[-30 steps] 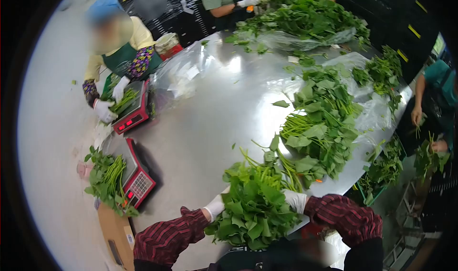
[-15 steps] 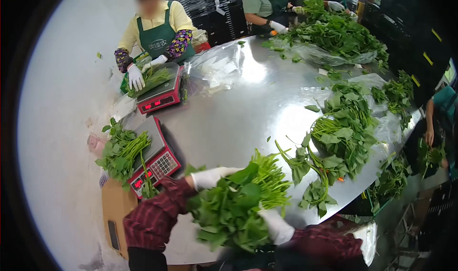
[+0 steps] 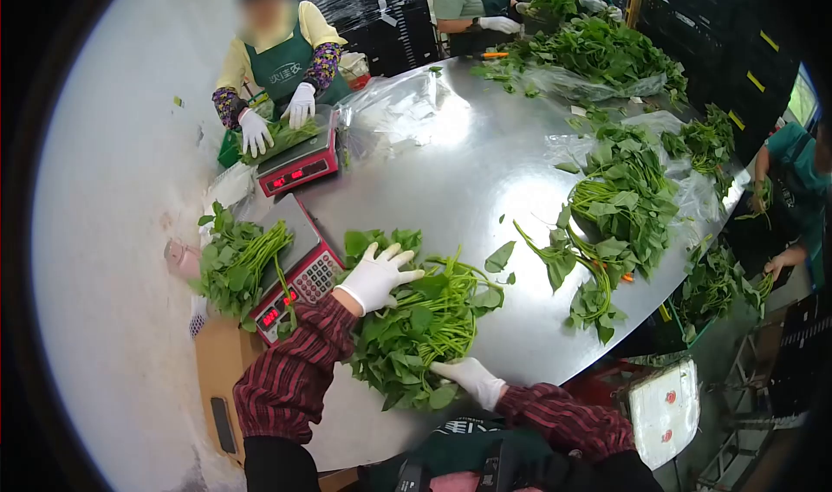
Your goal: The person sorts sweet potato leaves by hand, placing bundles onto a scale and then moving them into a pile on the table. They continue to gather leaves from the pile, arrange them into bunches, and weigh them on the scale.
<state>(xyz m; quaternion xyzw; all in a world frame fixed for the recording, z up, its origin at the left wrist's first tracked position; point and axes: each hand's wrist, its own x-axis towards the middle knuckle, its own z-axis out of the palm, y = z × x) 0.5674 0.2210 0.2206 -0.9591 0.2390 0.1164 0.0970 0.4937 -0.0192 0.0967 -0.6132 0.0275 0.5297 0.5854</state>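
A large bunch of leafy greens (image 3: 420, 332) with pale green stems lies on the metal table in front of me. My left hand (image 3: 379, 280), in a white glove, is open with fingers spread over the bunch's upper left side. White-gloved too, my right hand (image 3: 472, 379) grips the lower right edge of the bunch, its fingertips partly hidden by leaves. Behind my left hand is a smaller clump of greens (image 3: 381, 242). To the left, another bunch of greens (image 3: 238, 262) rests on a red digital scale (image 3: 303, 271) with lit digits.
Loose greens (image 3: 624, 197) and plastic bags lie along the right of the table (image 3: 416, 189). A co-worker (image 3: 282, 59) has both gloved hands on greens at a second scale (image 3: 299, 167). Other people handle greens at the back and right. A phone (image 3: 223, 424) lies on cardboard at lower left.
The bunch has come down onto the table and is spread wider. My left hand has opened and moved up over it; my right hand has shifted up and left.
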